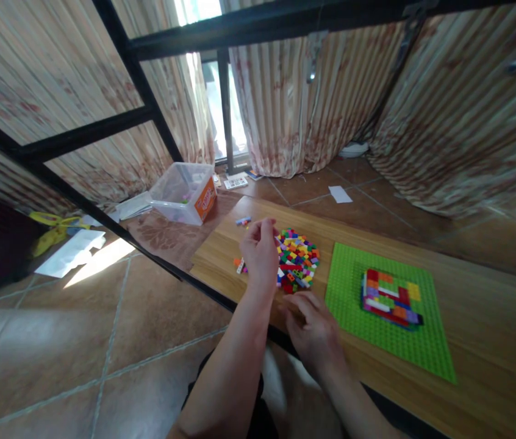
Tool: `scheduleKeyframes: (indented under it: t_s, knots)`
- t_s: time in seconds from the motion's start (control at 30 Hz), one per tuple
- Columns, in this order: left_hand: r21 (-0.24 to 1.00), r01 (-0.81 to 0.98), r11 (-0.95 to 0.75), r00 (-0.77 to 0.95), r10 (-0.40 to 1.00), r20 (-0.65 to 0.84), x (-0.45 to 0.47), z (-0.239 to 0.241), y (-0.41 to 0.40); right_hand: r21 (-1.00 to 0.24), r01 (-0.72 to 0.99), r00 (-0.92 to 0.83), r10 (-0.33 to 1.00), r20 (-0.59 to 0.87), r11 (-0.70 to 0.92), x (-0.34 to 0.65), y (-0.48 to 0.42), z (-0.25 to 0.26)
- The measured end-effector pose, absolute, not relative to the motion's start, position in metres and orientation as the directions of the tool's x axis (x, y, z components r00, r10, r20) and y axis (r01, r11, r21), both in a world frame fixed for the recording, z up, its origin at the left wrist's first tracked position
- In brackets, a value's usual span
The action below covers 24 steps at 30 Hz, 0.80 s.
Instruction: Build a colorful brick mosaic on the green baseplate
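Observation:
My left hand (260,247) is over the left side of a heap of small coloured toy bricks (297,259), with its fingers curled in and thumb and fingertips pressed together. Whatever it may pinch is hidden. My right hand (315,329) is low at the near edge of the table, just below the heap, its fingers bent toward the thumb; I cannot make out anything in them. To its right lies a green baseplate (390,347) with a low, multicoloured brick build (388,296) on it, apart from both hands.
The wooden table (482,329) has a few loose bricks (243,221) at its far left. A clear plastic bin (171,210) with an orange label stands on the tiled floor beyond. A black metal frame (102,128) crosses in front of the curtains (280,116). White paper (340,194) lies on the floor.

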<state>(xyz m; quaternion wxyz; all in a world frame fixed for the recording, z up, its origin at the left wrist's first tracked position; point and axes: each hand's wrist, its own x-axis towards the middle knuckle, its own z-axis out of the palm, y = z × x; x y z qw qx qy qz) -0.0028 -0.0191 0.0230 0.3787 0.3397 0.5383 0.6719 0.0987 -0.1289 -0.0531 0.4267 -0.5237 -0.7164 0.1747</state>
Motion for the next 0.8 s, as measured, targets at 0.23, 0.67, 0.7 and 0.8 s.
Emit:
scheduleKeyframes:
  t_s: [0.23,0.67,0.7,0.8]
  knots:
    - [0.962,-0.242,-0.128,-0.464,0.886,0.001,-0.027,0.030,-0.021,-0.573,0.729,-0.127,0.897,0.423,0.374,0.074,-0.119,-0.057]
    - [0.995,-0.093,-0.016,-0.148,0.989,0.002,-0.027,0.023,-0.026,-0.752,0.611,0.173,0.885,0.433,0.248,0.098,-0.112,-0.044]
    - [0.999,-0.040,-0.006,-0.044,0.999,0.004,-0.024,0.022,-0.028,-0.775,0.595,0.227,0.880,0.416,0.213,0.105,-0.111,-0.041]
    - [0.999,0.049,-0.016,0.293,0.956,0.001,-0.012,0.017,-0.037,-0.817,0.557,0.325,0.866,0.381,0.150,0.125,-0.109,-0.034]
